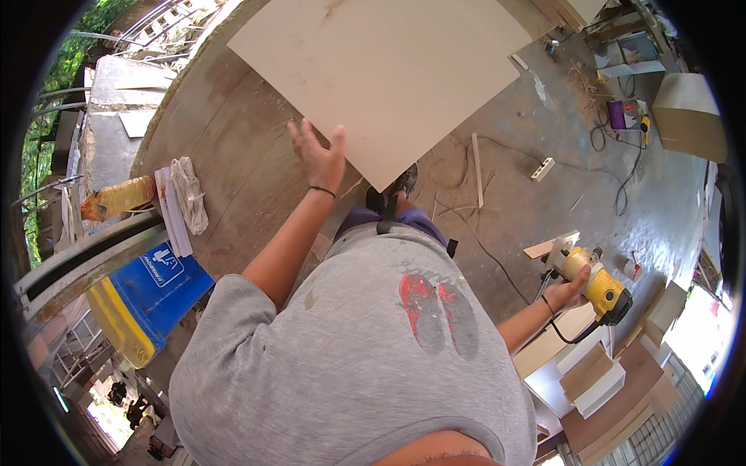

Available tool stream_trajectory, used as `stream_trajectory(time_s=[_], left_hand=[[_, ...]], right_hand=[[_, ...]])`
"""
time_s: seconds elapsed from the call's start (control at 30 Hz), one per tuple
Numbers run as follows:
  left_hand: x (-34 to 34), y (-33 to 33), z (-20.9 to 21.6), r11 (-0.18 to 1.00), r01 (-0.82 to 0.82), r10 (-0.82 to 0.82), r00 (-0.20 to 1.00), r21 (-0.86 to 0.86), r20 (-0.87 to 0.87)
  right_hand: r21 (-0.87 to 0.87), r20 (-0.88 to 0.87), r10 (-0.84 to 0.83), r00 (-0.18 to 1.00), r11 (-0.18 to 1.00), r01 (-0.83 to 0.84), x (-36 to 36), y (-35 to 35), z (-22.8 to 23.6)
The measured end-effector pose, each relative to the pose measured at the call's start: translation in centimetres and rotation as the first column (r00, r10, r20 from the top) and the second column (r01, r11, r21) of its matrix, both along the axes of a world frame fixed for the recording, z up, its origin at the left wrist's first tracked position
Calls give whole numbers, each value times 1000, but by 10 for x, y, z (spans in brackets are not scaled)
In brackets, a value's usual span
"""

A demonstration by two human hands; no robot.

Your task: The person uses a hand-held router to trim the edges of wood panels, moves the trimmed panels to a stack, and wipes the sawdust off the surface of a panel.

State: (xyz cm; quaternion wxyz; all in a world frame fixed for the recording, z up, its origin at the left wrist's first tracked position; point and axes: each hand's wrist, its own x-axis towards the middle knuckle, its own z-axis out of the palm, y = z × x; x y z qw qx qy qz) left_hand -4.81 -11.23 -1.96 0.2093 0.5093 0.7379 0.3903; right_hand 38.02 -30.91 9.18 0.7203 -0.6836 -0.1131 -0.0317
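A large pale board point(388, 78) spreads out in front of me, one corner pointing at my feet. Beside its left edge is my left hand point(320, 161), open, with thumb and fingers apart. The thumb overlaps the board's edge; whether it touches cannot be told. Out to my right, my right hand point(569, 291) is wrapped round a yellow router point(602, 291) with a black end cap and a dark cord. The router is held on its side, away from the board. Its base is partly hidden by the hand.
A power strip point(542, 169) and trailing cords lie on the floor at right, near a thin wood strip point(477, 169). A blue and yellow bin point(159, 291) stands at left. Cut panels point(594, 373) are stacked at lower right; a cardboard box point(690, 116) sits far right.
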Motion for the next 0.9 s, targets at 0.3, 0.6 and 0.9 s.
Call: stream_trajectory(time_s=[0.3, 0.6, 0.9], left_hand=[[-35, 53, 29, 930, 69, 305, 406, -362, 861], [-46, 62, 41, 928, 135, 192, 628, -348, 754], [-63, 96, 56, 983, -119, 183, 606, -139, 774]], right_hand=[[65, 60, 145, 988, 987, -149, -25, 1, 18], [-7, 151, 138, 979, 990, -139, -30, -35, 30], [60, 118, 50, 992, 997, -57, -15, -33, 26]])
